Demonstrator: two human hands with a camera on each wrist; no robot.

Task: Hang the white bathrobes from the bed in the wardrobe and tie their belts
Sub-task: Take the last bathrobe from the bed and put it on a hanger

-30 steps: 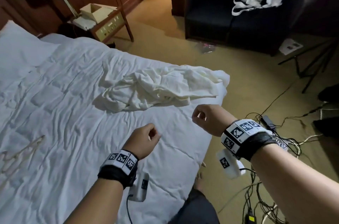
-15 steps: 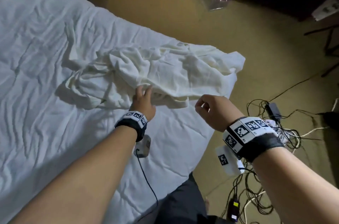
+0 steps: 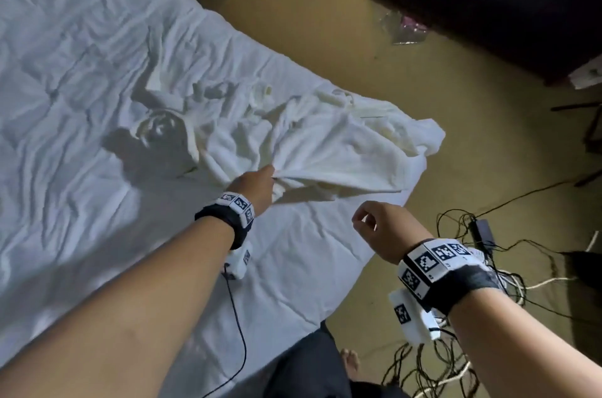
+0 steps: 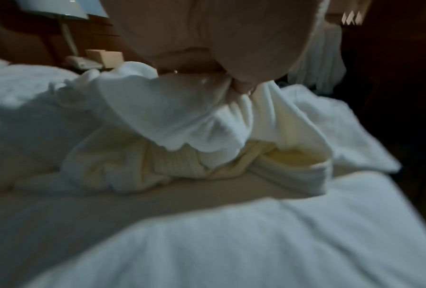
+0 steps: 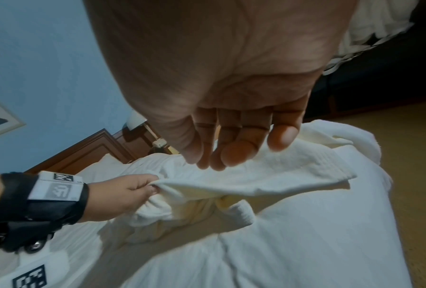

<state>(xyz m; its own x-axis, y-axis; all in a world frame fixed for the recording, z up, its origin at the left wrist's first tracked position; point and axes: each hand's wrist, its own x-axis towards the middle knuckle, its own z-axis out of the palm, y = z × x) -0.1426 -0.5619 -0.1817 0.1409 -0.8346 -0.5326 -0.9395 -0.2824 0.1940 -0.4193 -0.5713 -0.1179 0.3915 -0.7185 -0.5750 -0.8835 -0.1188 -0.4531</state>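
a white bathrobe (image 3: 329, 150) lies crumpled near the foot corner of the bed (image 3: 81, 104), its near edge lifted clear of the sheet. the left hand (image 3: 252, 185) pinches a gathered fold of that edge; the right hand (image 3: 379, 229) hovers just beside it, fingers loosely curled, holding nothing. lifting it well likely means finding the collar or shoulders, though the bunched cloth hides them, and bringing the free hand in so the trailing fabric does not drag. cables (image 3: 508, 267) clutter the floor beside the bed.
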